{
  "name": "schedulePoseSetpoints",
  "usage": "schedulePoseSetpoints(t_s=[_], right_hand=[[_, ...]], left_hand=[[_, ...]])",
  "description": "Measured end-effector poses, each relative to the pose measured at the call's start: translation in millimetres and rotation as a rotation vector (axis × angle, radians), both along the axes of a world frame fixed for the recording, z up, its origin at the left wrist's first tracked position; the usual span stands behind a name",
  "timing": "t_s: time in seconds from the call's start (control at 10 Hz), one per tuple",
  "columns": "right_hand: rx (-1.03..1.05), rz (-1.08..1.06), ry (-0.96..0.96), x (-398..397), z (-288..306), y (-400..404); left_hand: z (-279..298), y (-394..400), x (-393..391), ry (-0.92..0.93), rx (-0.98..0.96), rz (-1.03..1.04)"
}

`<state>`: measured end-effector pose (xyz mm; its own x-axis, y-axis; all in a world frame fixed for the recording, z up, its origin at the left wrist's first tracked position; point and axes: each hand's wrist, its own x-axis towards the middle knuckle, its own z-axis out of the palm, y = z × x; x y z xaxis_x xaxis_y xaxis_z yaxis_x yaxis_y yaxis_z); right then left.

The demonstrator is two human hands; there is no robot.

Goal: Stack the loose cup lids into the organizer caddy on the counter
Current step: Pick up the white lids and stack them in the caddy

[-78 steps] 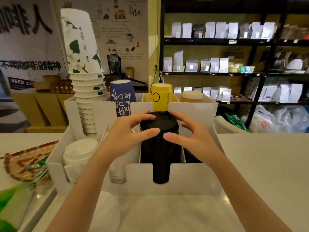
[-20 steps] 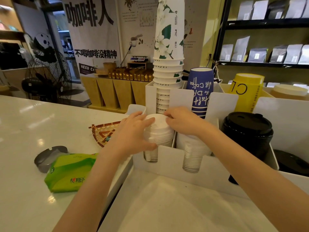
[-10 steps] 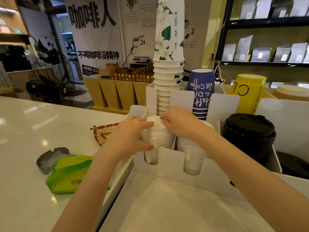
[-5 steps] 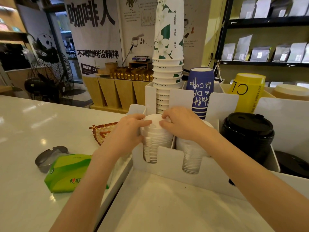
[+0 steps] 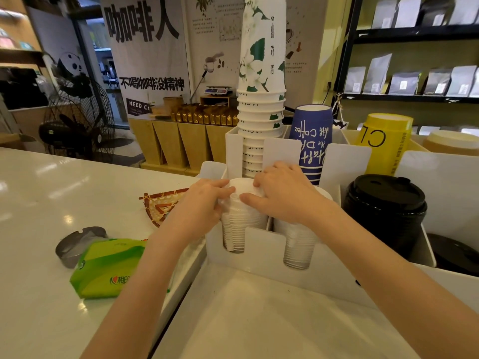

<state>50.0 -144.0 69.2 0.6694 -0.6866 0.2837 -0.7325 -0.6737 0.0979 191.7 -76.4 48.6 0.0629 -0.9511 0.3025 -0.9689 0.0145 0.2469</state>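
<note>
A white organizer caddy stands on the counter. Its front left slot holds a stack of white lids. My left hand grips the stack's left side near the top. My right hand lies over the top lid from the right, fingers pressing down on it. A second stack of white lids fills the slot beside it, partly under my right wrist. A stack of black lids sits in the slot further right.
Tall stacks of paper cups rise from the caddy's back slots: white floral, blue, yellow. A green tissue pack, a grey dish and a woven tray lie on the counter at left.
Both hands shifted from the black lid stack to the left white lid stack. Over the last second they stayed on it, the right hand's thumb sliding further across the top lid.
</note>
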Motion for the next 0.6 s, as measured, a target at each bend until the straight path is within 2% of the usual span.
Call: schedulePoseSetpoints(t_s=[0.4,0.5,0.6], right_hand=[[0.076,0.021,-0.008,-4.3,0.6,3.6],[0.152,0.065,-0.09,-12.6,5.8,7.7],[0.205,0.161,-0.37,-35.8,28.1,25.1]], left_hand=[[3.9,-2.0,-5.6,-0.032,0.022,0.044],[13.0,-1.0,-6.4,0.02,0.075,0.048],[37.6,-2.3,-10.5,0.006,0.139,0.011]])
